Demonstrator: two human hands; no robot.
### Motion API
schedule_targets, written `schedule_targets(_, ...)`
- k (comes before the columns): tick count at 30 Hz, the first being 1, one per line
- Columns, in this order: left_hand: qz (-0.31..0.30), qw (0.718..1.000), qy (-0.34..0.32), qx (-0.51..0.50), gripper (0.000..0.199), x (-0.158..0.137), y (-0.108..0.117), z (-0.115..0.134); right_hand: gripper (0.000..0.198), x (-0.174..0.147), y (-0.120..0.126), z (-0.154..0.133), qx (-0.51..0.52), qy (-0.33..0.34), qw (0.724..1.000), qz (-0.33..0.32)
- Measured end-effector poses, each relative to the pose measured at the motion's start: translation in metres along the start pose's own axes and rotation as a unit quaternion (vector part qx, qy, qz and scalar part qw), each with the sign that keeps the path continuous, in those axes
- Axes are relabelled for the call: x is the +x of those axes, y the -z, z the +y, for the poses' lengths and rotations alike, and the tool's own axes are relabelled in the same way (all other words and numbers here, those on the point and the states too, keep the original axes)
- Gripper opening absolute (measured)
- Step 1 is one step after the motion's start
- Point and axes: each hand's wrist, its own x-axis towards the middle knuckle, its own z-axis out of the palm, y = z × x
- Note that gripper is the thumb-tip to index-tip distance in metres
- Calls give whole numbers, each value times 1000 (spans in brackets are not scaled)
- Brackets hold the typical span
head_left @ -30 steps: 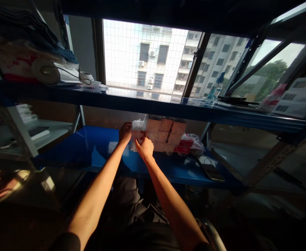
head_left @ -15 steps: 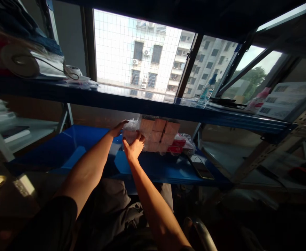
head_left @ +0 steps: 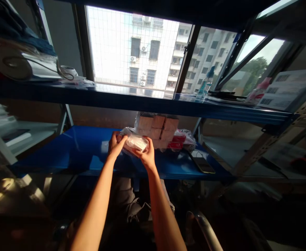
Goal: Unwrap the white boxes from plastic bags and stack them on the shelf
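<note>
Between my two hands is a pale bundle wrapped in clear plastic, held just above the blue shelf. My left hand grips its left end, thumb on top. Around its right end curl the fingers of my right hand. What lies inside the plastic is blurred by glare. Right behind the bundle, small brown boxes stand stacked in clear film. Beside the stack are red packs in a clear plastic bag.
A phone lies near the shelf's front right edge. The upper blue shelf crosses above my hands, bearing a blue spray bottle and white boxes. A curved metal chair arm is at lower right.
The plastic-wrapped bundle has come away from the left side of the box stack, toward me and lower. Both hands now hold it at its ends.
</note>
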Motion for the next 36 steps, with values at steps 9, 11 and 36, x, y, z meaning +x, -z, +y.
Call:
schedule_targets(9,-28,1000,-11,-7,37,-88,16,-23,65,-31,76,14,93,-110,981,-130)
schedule_targets(11,-23,999,-38,-4,32,-88,23,-21,54,-31,73,11,27,-94,990,-103)
schedule_targets(36,-256,909,-322,72,26,-55,14,57,24,-5,86,-23,203,-44,977,51)
